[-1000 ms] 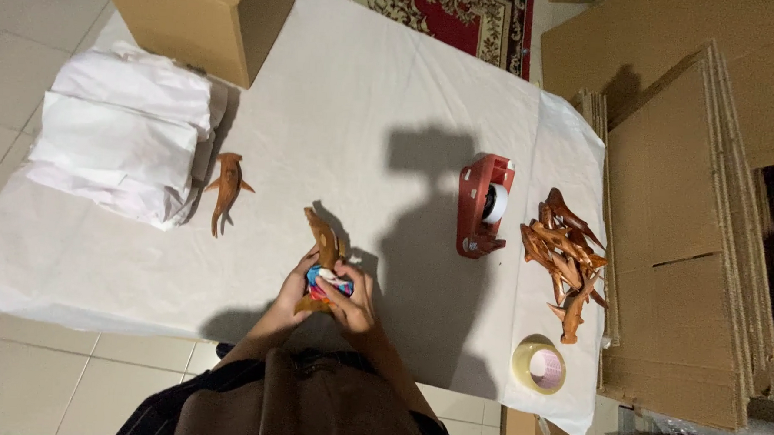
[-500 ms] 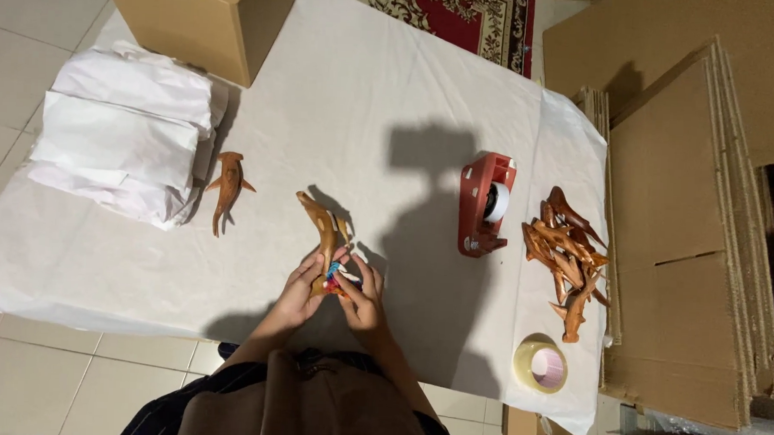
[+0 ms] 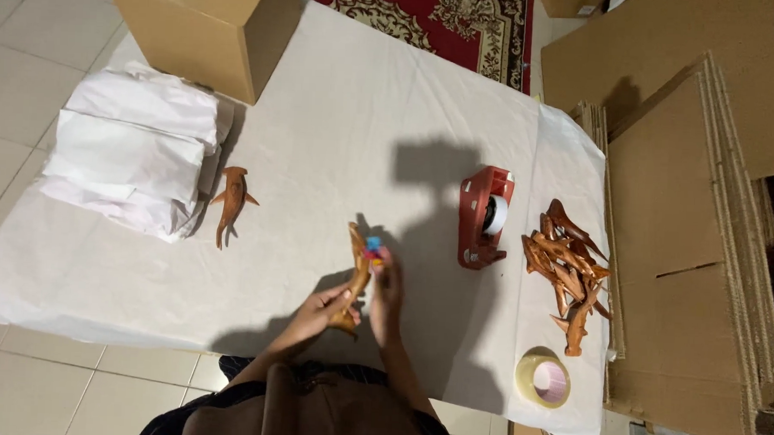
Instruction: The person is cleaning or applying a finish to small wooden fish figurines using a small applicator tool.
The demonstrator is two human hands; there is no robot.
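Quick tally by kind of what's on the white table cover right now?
Brown carved wooden figures: 1 in the hands, 1 lying alone, plus a pile too tangled to count
Red tape dispenser: 1
Clear tape roll: 1
Cardboard box: 1
Total: 5, plus the pile

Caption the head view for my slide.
Left hand holds a wooden fish carving; right hand touches its colourful tag.

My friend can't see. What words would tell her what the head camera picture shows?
A person's left hand holds a brown wooden animal carving over a white-covered table, while the right hand touches a small colourful piece on it. Nearby lie a red tape dispenser, a pile of carvings and folded white paper.
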